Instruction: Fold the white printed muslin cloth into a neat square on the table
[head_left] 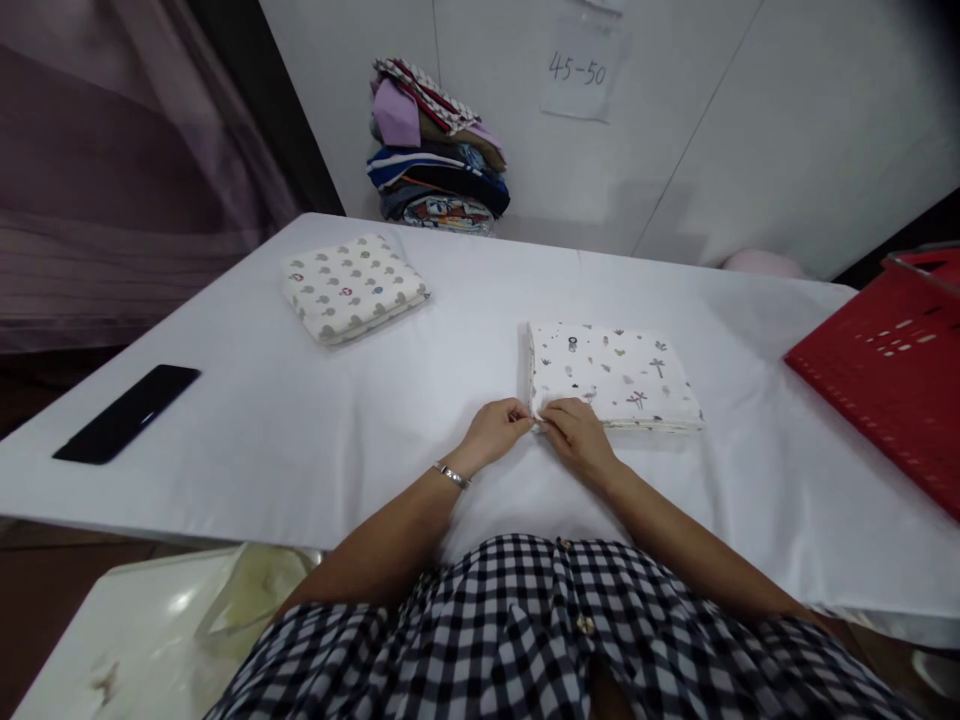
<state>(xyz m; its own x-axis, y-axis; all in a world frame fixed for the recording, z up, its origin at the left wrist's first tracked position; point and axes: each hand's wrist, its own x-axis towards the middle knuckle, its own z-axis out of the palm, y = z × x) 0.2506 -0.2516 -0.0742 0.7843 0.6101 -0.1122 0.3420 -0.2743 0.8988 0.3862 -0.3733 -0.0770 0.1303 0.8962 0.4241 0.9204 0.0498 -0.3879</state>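
A folded white cloth with small printed figures (615, 372) lies on the white table (300, 440), right of centre. Both my hands meet at its near left corner. My left hand (496, 432), with a metal bracelet on the wrist, pinches that corner with closed fingers. My right hand (576, 432) rests on the cloth's near edge, fingers pressed together on the same corner. A second folded cloth with a grey and red pattern (351, 287) sits apart at the far left.
A black phone (127, 412) lies near the table's left edge. A stack of folded clothes (435, 150) stands against the back wall. A red plastic basket (892, 370) sits at the right. A pale bag (172, 630) is below the table at the left.
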